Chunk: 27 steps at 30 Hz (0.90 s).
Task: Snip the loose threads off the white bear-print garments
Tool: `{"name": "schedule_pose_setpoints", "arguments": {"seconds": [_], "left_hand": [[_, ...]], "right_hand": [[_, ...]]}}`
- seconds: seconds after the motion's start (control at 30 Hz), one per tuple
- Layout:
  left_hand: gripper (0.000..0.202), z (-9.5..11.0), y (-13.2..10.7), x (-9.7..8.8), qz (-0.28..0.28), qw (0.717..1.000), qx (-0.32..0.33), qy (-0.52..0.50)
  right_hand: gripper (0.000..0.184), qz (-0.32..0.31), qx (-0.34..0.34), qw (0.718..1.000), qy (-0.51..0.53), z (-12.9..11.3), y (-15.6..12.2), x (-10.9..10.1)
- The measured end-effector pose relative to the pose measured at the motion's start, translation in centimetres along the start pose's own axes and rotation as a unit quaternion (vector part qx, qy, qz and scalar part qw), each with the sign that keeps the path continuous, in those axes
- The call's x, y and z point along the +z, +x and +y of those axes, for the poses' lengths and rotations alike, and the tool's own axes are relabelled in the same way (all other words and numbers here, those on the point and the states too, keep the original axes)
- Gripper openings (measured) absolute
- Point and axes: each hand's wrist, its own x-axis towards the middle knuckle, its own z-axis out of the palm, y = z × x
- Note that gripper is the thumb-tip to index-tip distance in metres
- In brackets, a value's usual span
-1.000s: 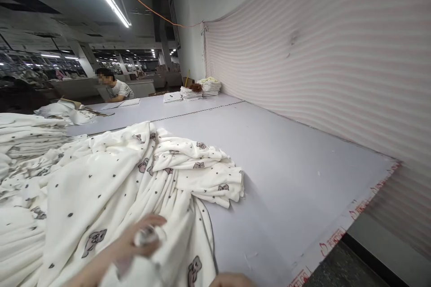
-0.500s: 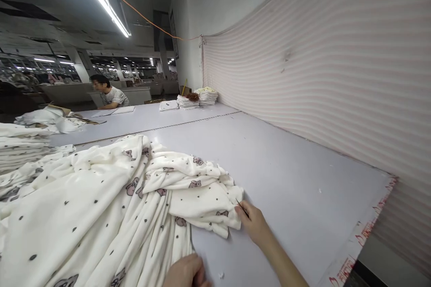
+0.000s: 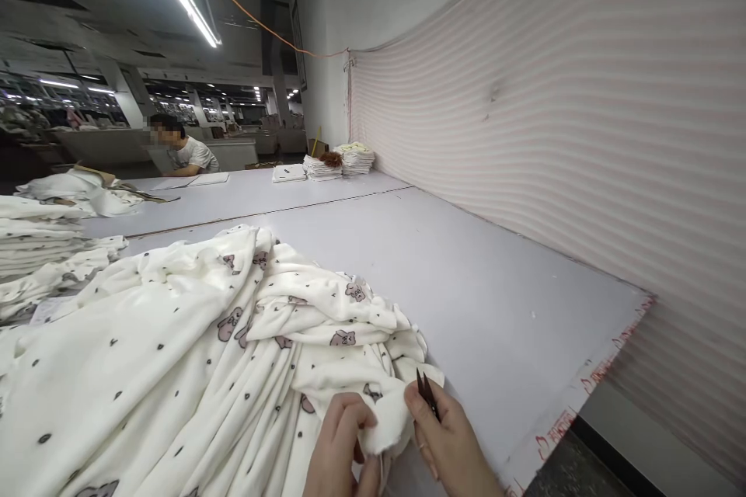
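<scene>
A heap of white fleece garments (image 3: 169,342) printed with small dark marks and mauve bears covers the left and front of the table. My left hand (image 3: 341,443) has its fingers closed on the garment edge at the front right of the heap; a turned-up white flap shows beside them. Dark thread snips (image 3: 427,394) sit in my right hand (image 3: 448,435), their two pointed blades up and slightly apart. That hand is right beside the flap, its thumb close to the cloth. The snips' lower part is hidden in the palm.
The pale table (image 3: 495,303) runs back, with a seam across it. Folded stacks (image 3: 354,159) stand at the far end, and another cloth pile (image 3: 35,233) lies left. A person (image 3: 195,155) leans at the far left side. A striped sheet (image 3: 553,116) hangs along the right.
My left hand has come up and right onto the garment edge. My right hand has shifted lower, and the snips now point upward. The cloth's right end is lifted and folded over.
</scene>
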Motion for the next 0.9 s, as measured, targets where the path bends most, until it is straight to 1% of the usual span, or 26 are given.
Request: {"name": "schedule_pose_setpoints", "arguments": {"seconds": [0.03, 0.1, 0.17, 0.2, 0.27, 0.33, 0.47, 0.53, 0.57, 0.67, 0.73, 0.8, 0.9], "left_hand": [[0.011, 0.6, 0.4, 0.1, 0.023, 0.999, 0.029, -0.011], [0.014, 1.4, 0.7, 0.1, 0.046, 0.997, 0.049, -0.022], [0.015, 1.9, 0.6, -0.1, 0.055, 0.997, 0.052, -0.026], [0.014, 2.0, 0.5, -0.3, 0.055, 0.997, 0.054, -0.028], [0.014, 2.1, 0.2, -0.4, 0.053, 0.997, 0.056, -0.031], [0.013, 2.1, -0.1, -0.5, 0.05, 0.997, 0.053, -0.035], [0.01, 2.6, -0.3, -0.5, 0.036, 0.997, 0.043, -0.043], [0.011, 3.0, -0.3, -0.4, 0.025, 0.998, 0.031, -0.051], [0.013, 3.1, -0.4, -0.4, 0.017, 0.998, 0.015, -0.056], [0.018, 2.8, -0.4, -0.3, -0.019, 0.992, -0.074, -0.101], [0.027, 2.2, -0.3, -0.1, -0.043, 0.978, -0.137, -0.149], [0.035, 1.6, -0.3, 0.0, -0.052, 0.962, -0.181, -0.198], [0.04, 1.0, -0.1, 0.2, -0.044, 0.938, -0.228, -0.258]], "right_hand": [[0.039, 0.014, -0.03, 0.999, -0.034, -0.2, -0.3, -0.1], [0.033, 0.054, -0.09, 0.987, -0.125, -0.5, -1.0, -0.5], [0.023, 0.086, -0.143, 0.962, -0.218, -0.7, -1.8, -1.0], [0.02, 0.092, -0.167, 0.947, -0.257, -0.6, -2.4, -1.2], [0.02, 0.088, -0.212, 0.922, -0.313, -0.4, -3.6, -1.5], [0.024, 0.075, -0.238, 0.9, -0.356, 0.1, -4.7, -1.7], [0.027, 0.061, -0.27, 0.873, -0.401, 1.0, -5.9, -1.7], [0.027, 0.058, -0.28, 0.871, -0.399, 1.0, -5.8, -1.5], [0.027, 0.058, -0.28, 0.875, -0.391, 0.9, -5.7, -1.4], [0.025, 0.063, -0.26, 0.901, -0.341, 0.3, -5.1, -1.3], [0.024, 0.068, -0.24, 0.92, -0.303, 0.1, -4.8, -1.5], [0.021, 0.071, -0.234, 0.93, -0.276, 0.1, -4.7, -1.5], [0.022, 0.071, -0.243, 0.925, -0.283, 0.6, -5.0, -1.4]]}}
